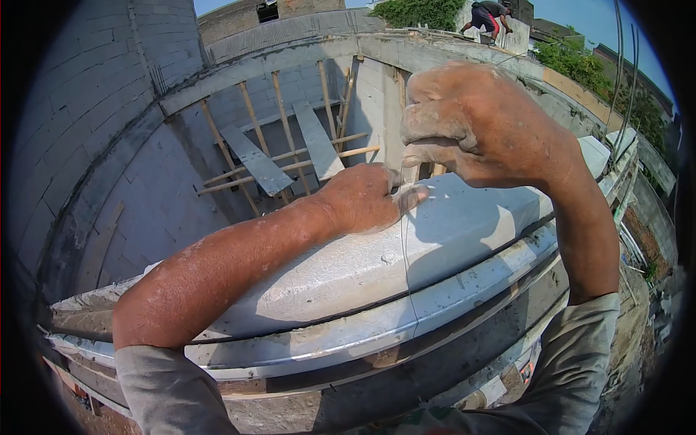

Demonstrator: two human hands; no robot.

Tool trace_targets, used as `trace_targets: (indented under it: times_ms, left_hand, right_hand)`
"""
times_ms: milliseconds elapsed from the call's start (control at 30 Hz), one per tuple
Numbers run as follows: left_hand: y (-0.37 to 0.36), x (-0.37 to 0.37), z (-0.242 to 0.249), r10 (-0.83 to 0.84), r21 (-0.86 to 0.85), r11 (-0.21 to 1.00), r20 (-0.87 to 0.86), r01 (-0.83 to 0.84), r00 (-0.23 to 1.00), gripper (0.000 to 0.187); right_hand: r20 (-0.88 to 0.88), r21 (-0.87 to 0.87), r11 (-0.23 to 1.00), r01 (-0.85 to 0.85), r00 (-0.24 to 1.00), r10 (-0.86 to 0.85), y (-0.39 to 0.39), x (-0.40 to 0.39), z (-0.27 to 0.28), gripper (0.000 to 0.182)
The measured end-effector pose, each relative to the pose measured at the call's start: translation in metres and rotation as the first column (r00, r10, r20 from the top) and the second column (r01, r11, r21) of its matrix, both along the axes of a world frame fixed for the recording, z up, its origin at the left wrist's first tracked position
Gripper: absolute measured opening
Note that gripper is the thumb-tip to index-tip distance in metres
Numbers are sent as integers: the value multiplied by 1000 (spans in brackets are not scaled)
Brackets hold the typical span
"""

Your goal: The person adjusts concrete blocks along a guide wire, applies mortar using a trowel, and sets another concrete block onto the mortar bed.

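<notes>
My left hand (362, 197) lies on top of a pale grey-white wall block (326, 279), its fingers curled and its thumb pointing right. A thin string (407, 268) comes from under the thumb and hangs down over the block's near face. Above and to the right, my right hand (482, 127) is raised off the block with its fingers closed in a pinch. What sits between those fingertips is hidden or too fine to make out. Both hands are dusty.
A metal-looking ledge (348, 351) runs along the wall's near side. Beyond the wall drops a deep room with bamboo poles (286, 130) and two grey boards (257, 161). Steel rods (634, 87) stick up at right. Another person (491, 18) bends over on the far wall.
</notes>
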State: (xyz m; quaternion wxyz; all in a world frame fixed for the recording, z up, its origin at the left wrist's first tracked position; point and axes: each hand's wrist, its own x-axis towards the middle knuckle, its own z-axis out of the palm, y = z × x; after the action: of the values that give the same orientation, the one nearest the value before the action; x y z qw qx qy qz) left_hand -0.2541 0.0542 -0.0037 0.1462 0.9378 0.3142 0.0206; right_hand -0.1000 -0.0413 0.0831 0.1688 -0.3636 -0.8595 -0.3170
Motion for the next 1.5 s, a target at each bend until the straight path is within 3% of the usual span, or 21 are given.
trace_targets:
  times_ms: [100,233,333,467,533,600,700,767,900,1000,1100,1167,1267,1400,1500]
  left_hand:
    - [16,29,-14,-184,37,983,176,180,967,58]
    - [8,59,-2,-348,-134,888,428,439,834,41]
    - [8,79,4,-434,-208,763,538,612,723,41]
    - [23,121,-19,-505,-112,620,701,776,504,43]
    - [26,121,-18,-499,-160,649,648,744,575,45]
    - [8,94,18,-437,-274,772,429,574,791,49]
    - [23,97,-1,-423,-287,744,496,603,759,51]
    - [6,80,15,-432,-163,852,317,497,844,51]
    - [11,65,-4,-182,-59,979,174,195,968,57]
    - [0,29,2,-46,-212,974,138,75,989,73]
    - [-13,-17,11,49,-343,939,127,-2,991,76]
    - [-20,-48,15,148,-297,947,68,-121,987,77]
    - [-23,-93,16,245,-243,942,32,-230,969,78]
    - [-27,-129,15,384,-91,917,-69,-389,921,72]
    - [-33,-142,9,392,-86,918,53,-387,918,71]
  right_hand:
    - [21,38,999,15,1000,-15,-2,5,-1,21]
    - [-15,109,994,-12,1000,14,-5,23,-7,25]
    - [-33,83,996,35,999,-32,-10,33,-10,28]
    - [-52,43,997,62,997,-59,-16,43,-13,31]
    - [-68,34,997,69,996,-66,-16,47,-15,31]
    - [-69,43,997,63,996,-60,-15,50,-17,30]
    - [-104,128,992,8,995,5,-15,54,-22,26]
    - [-60,90,995,36,998,-31,-15,54,-18,22]
    - [-41,34,998,59,998,-57,-18,55,-16,15]
    - [-60,47,999,-6,998,9,-17,55,-15,14]
    - [-51,-10,998,64,997,-65,-19,52,-13,19]
    - [-48,36,997,69,997,-67,-17,52,-14,21]
    - [-126,134,990,-48,990,65,-7,51,-20,16]
    - [-103,138,983,-125,985,140,-7,32,-13,16]
    - [-77,142,976,-167,981,179,-5,22,-10,19]
